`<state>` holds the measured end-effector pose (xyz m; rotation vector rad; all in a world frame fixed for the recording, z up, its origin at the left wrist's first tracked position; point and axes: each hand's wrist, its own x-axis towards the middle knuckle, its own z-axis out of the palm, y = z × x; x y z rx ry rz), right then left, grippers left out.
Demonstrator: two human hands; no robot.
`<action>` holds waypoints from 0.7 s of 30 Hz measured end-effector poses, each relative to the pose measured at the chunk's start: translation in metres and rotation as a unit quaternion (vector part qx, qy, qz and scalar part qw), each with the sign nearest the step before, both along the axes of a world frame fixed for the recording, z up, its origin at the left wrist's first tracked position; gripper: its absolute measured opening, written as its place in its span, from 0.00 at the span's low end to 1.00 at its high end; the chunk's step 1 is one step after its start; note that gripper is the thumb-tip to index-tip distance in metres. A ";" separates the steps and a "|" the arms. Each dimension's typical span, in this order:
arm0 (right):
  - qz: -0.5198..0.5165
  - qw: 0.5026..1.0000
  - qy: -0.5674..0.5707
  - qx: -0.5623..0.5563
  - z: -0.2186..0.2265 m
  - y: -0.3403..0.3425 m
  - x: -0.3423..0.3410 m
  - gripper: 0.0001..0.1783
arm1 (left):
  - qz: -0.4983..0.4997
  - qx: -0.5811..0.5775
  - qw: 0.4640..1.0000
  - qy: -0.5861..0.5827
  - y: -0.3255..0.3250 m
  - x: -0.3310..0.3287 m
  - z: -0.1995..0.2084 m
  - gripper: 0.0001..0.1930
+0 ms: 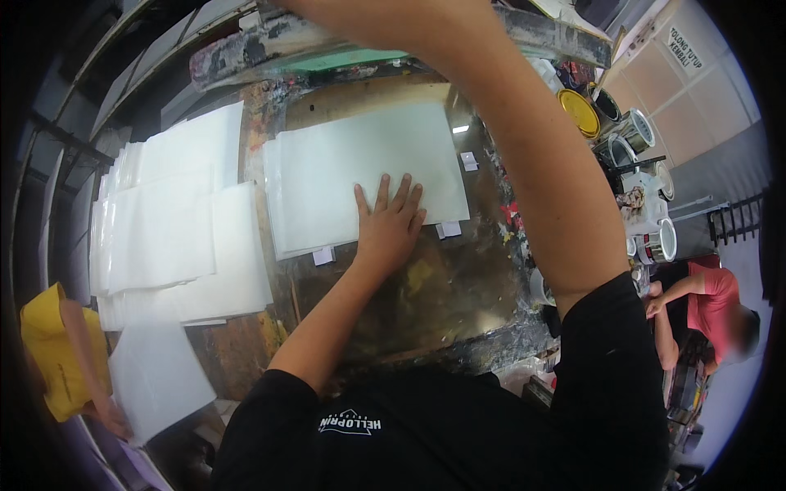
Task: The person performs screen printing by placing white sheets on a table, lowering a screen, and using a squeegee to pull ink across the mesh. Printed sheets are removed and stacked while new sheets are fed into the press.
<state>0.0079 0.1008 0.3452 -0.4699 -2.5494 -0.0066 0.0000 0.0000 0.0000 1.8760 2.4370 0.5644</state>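
My left hand (pixel 389 221) lies flat, fingers spread, on a pale translucent sheet (pixel 327 164). Edges of other sheets peek out under its left side. Small white tabs (pixel 449 230) sit against the sheet's near and right edges on a stained, glossy board (pixel 417 303). My right arm reaches up and across to the top. There my right hand (pixel 368 18) is at the paint-smeared bar of a screen frame (pixel 237 53), with its fingers cut off by the picture's upper edge. A strip of green mesh (pixel 344 59) shows beneath that bar.
Stacked white sheets (pixel 155 229) lie left of the board. At the lower left a person in yellow (pixel 61 352) holds a loose sheet (pixel 160 380). Paint cans (pixel 637 129) and a yellow lid (pixel 579 113) crowd the right side. Beyond them is a person in pink (pixel 714 299).
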 end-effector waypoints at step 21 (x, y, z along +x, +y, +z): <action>-0.106 0.990 -0.060 -0.067 0.003 -0.029 -0.008 0.42 | -0.013 0.090 0.996 0.001 -0.020 0.010 0.008 0.27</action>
